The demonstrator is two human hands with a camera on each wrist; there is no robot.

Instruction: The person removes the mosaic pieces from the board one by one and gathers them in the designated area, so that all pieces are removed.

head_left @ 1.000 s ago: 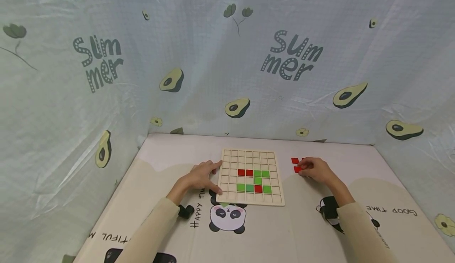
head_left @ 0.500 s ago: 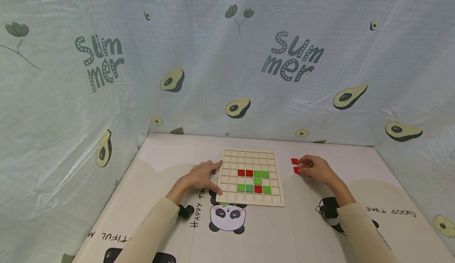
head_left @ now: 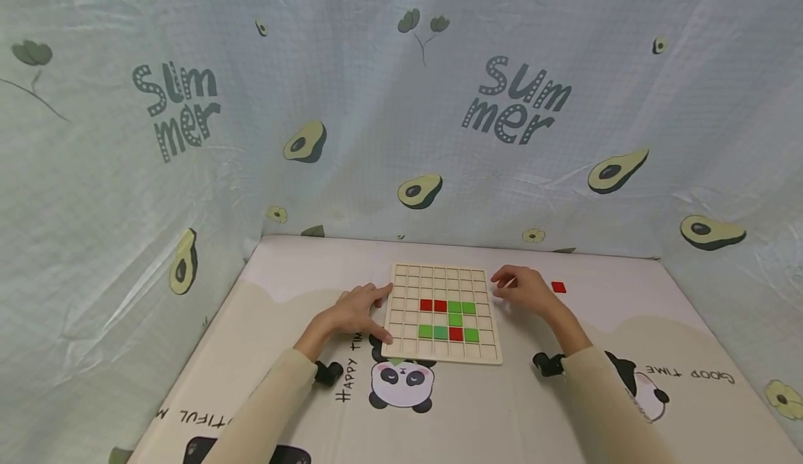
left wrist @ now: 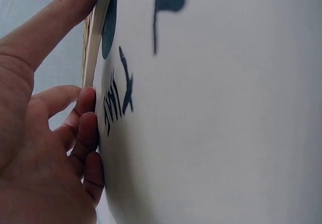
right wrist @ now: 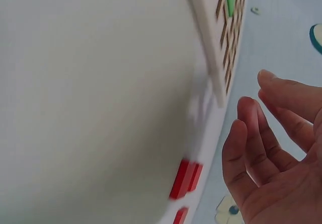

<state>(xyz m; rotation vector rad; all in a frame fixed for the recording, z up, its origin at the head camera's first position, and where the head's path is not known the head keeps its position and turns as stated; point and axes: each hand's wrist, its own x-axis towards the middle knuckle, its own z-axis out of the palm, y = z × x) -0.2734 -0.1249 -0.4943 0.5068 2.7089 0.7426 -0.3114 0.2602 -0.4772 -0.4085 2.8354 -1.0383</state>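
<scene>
- since half a sec ago, r hand (head_left: pixel 525 290) is off the loose red tiles (head_left: pixel 559 287) & just outside the right edge of the board (head_left: pixel 440 319); l hand (head_left: pixel 353 313) & board look unmoved.
- board lies flat on the cloth (head_left: pixel 470 408) btwn both hands; inset red tiles (head_left: pixel 440 306), green tiles (head_left: pixel 454 320) & 1 teal tile (head_left: pixel 441 333) sit one per cell, prob so the grid keeps them lined up.
- l hand: thumb & index reach to board's left edge, other fingers bent, clutching nothing; prob steadying it w/o covering cells.
- r hand: fingers loosely bent, parted, no tile seen btwn them, so looks released.
- loose red tiles sit right of board, prob for handy reach; head view shows 1, r wrist view 2, maybe 3, so r hand prob blocks the rest.
- r wrist cam (head_left: pixel 547 364) juts over cloth; panda print (head_left: pixel 402 385) by board's near edge; avocado-print sheet (head_left: pixel 351 67) hangs behind.
</scene>
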